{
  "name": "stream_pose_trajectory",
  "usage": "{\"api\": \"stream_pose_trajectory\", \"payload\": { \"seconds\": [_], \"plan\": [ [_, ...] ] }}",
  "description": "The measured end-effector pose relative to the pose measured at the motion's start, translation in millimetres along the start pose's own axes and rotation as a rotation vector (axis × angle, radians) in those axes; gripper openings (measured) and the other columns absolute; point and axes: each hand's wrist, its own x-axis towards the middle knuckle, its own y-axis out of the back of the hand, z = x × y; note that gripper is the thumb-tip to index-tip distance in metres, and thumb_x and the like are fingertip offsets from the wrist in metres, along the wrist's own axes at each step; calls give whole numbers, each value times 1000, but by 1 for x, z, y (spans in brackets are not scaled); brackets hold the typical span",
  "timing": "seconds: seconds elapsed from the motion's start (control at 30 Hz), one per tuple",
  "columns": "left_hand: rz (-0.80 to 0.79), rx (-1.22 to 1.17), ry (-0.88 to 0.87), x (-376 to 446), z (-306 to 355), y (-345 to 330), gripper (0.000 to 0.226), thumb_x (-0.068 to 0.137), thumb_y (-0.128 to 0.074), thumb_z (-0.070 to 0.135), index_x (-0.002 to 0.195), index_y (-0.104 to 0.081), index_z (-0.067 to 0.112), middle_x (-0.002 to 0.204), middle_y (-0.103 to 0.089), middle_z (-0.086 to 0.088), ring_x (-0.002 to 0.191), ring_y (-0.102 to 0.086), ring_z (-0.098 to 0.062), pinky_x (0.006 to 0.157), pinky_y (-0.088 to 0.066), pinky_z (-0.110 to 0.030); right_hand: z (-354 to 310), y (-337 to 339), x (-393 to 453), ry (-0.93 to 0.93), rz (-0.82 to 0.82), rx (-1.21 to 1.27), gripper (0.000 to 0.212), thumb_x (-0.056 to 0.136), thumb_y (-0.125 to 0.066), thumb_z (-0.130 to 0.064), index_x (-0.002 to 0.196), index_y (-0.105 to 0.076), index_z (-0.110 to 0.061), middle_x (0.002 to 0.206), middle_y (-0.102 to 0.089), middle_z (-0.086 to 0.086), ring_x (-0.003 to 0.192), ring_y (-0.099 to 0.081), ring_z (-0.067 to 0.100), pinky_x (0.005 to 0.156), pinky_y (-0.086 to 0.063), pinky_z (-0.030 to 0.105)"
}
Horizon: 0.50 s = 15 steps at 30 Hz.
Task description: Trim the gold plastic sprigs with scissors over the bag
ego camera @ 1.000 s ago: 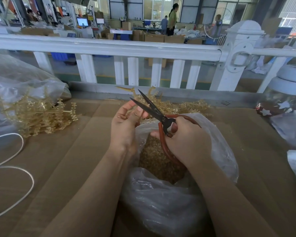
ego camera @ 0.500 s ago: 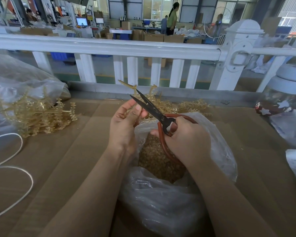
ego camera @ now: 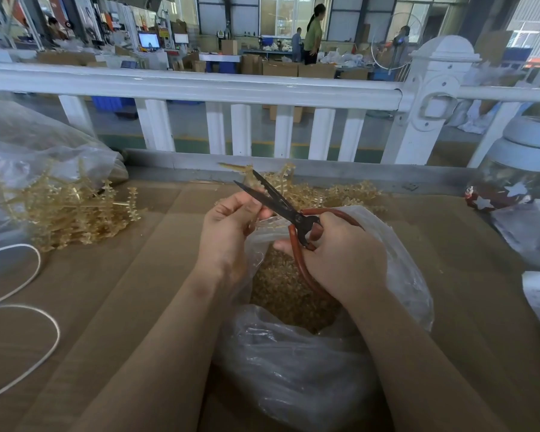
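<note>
Gold sprig [ego camera: 242, 169] pinched in my left hand [ego camera: 231, 226], just above the bag [ego camera: 399, 275]; my right hand [ego camera: 340, 257] grips the scissors [ego camera: 278, 201], blades parted. They sit close to my left fingertips: a careless snip could nick them, or fling trimmings onto the bench [ego camera: 138, 291].

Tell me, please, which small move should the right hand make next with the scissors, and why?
Probably close the blades. The scissors in the right hand stand open around the gold sprig that the left hand pinches, above the open bag of gold trimmings, so a cut piece should fall inside.
</note>
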Motion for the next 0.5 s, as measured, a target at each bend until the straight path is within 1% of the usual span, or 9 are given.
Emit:
{"api": "stream_pose_trajectory", "payload": {
  "seconds": [0.13, 0.23, 0.3, 0.33, 0.4, 0.47, 0.5],
  "plan": [
    [-38, -70, 53, 0, 2, -2, 15, 95, -49, -5, 85, -60, -2, 65, -60, -6, 54, -58, -8, 52, -50, -17, 0, 0, 1, 12, 11, -24, 76, 70, -32, -94, 93, -62, -28, 79, -62, -15, 70, -56, 5, 63, -53, 24],
    [-56, -101, 115, 0, 1, -1, 19, 95, -47, -4, 81, -57, 3, 63, -58, -2, 52, -57, -6, 49, -48, -15, 1, 0, 0, 8, 28, -45, 69, 73, -40, -91, 90, -60, -28, 77, -62, -14, 68, -55, 6, 62, -50, 22],
    [-37, -109, 157, 1, 0, 0, 22, 95, -48, -3, 79, -59, 7, 61, -58, 1, 53, -56, -6, 49, -48, -15, 1, 0, 0, 3, 31, -51, 64, 76, -45, -89, 88, -58, -27, 75, -61, -13, 66, -55, 6, 61, -52, 24],
    [-27, -109, 178, 1, 0, 1, 23, 95, -49, -2, 79, -60, 9, 61, -58, 1, 53, -56, -6, 49, -47, -15, 1, 0, 0, 2, 32, -52, 64, 76, -45, -89, 87, -58, -27, 74, -60, -13, 65, -55, 6, 61, -53, 26],
    [-13, -85, 207, 2, -1, 2, 22, 94, -51, 0, 79, -62, 11, 63, -58, 2, 54, -56, -5, 51, -47, -16, 0, 0, 0, 3, 49, -54, 66, 74, -45, -89, 85, -59, -26, 72, -59, -13, 64, -54, 6, 59, -52, 25],
    [-3, 0, 214, 3, -2, 3, 19, 92, -53, 2, 80, -62, 14, 64, -60, 5, 56, -54, -5, 58, -43, -20, -1, 0, 0, -2, 76, -57, 60, 76, -52, -86, 82, -58, -26, 70, -58, -13, 60, -53, 6, 54, -48, 21],
    [-2, 32, 216, 4, -2, 3, 18, 91, -54, 3, 81, -62, 14, 64, -60, 6, 57, -54, -5, 61, -40, -22, -1, 0, 0, -5, 78, -61, 58, 78, -54, -84, 80, -58, -27, 69, -58, -13, 60, -52, 7, 54, -48, 22]
  ]
}}
